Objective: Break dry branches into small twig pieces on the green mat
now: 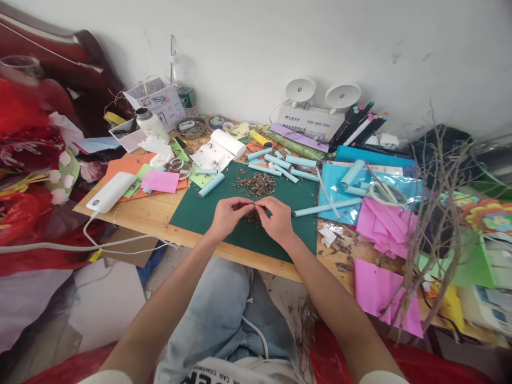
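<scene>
My left hand [231, 217] and my right hand [277, 218] meet fingertip to fingertip over a green cutting mat [200, 208]. Both are closed in a pinch on a tiny dark brown bit, which looks like dried plant matter; the fingers mostly hide it. Just beyond them lies a heap of brown dried bits [258, 183], and more bits show beneath the fingers. Several light blue paper tubes [304, 161] are scattered behind the heap. One tube [212, 184] rests on the mat's left side, and a long one [326, 207] crosses its right edge.
Scissors [386, 191] lie on a blue plastic packet [332, 186] at right, beside pink paper [384, 226]. Bare branches [432, 240] rise at the right. A white power bank [112, 192] with a cable lies at left. A twin-head lamp [312, 117] stands against the wall.
</scene>
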### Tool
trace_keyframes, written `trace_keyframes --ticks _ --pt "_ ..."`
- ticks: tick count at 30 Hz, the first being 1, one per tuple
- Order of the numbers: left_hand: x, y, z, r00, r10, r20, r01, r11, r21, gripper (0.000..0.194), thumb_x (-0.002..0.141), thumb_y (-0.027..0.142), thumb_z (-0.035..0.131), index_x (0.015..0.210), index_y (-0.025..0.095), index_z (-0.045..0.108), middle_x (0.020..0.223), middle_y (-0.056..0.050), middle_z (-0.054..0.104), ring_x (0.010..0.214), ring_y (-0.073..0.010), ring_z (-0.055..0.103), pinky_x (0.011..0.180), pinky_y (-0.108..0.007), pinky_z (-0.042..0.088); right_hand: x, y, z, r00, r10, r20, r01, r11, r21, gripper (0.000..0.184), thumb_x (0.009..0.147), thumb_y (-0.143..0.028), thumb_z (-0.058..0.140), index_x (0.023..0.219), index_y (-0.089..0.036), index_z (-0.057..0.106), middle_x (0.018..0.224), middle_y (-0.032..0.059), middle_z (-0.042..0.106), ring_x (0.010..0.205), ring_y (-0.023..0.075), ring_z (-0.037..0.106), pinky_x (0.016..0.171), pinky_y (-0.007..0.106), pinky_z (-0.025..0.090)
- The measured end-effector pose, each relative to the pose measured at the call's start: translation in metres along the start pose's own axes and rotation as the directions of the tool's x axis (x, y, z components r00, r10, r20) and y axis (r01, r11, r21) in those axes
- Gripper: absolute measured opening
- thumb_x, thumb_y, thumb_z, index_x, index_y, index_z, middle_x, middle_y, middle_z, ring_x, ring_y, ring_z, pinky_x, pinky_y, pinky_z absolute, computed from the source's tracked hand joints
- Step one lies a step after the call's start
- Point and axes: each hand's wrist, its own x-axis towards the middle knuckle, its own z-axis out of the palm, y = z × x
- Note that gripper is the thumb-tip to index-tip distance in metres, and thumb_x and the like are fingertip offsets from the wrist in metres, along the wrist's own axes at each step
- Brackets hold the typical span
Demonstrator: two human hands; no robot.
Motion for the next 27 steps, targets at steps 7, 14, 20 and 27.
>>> trace_keyframes --ticks 7,14,20,27 --pt "0.003 0.001 0.000 0.999 0.015 -0.033 -0.020 0.990 -0.137 0.025 0.068 0.036 0.081 0.081 0.016 0.074 0.075 -0.003 0.071 0.069 -0.0126 0.061 0.066 -0.025 0.050 0.002 -0.008 0.000 0.995 0.095 -0.033 -0.089 0.982 0.164 0.010 0.088 -0.025 0.063 0.089 -0.022 0.072 0.089 0.0054 0.073 0.076 0.0169 0.068 0.073 0.031 0.057" --pt "0.004 -0.001 -0.002 0.999 0.017 0.029 -0.013 0.993 -0.120 0.026 0.069 0.033 0.080 0.085 0.015 0.070 0.079 -0.003 0.069 0.071 -0.0123 0.062 0.071 -0.026 0.050 0.003 -0.003 -0.001 0.988 0.151 0.019 -0.152 0.968 0.197 0.012 0.088 -0.026 0.064 0.084 -0.023 0.074 0.085 0.0037 0.074 0.076 0.0167 0.068 0.073 0.030 0.056" --pt "0.003 0.003 -0.003 0.996 0.075 0.056 -0.073 0.996 -0.049 0.023 0.072 0.029 0.076 0.086 0.016 0.062 0.079 -0.001 0.065 0.074 -0.0123 0.061 0.071 -0.025 0.049 0.002 -0.002 0.001 0.997 0.066 0.040 -0.070 0.994 0.081 0.017 0.094 -0.024 0.053 0.085 -0.021 0.067 0.083 0.0049 0.070 0.076 0.0169 0.064 0.074 0.030 0.052" --pt "-0.001 0.008 0.002 0.965 0.242 0.099 -0.261 0.916 0.305 0.003 0.082 0.017 0.058 0.084 0.019 0.058 0.078 0.001 0.060 0.071 -0.0122 0.057 0.069 -0.025 0.046 -0.002 0.003 0.005 0.994 0.025 0.103 -0.024 1.000 -0.017 0.019 0.096 -0.019 0.044 0.087 -0.021 0.062 0.084 0.0061 0.065 0.079 0.0181 0.060 0.073 0.029 0.047"
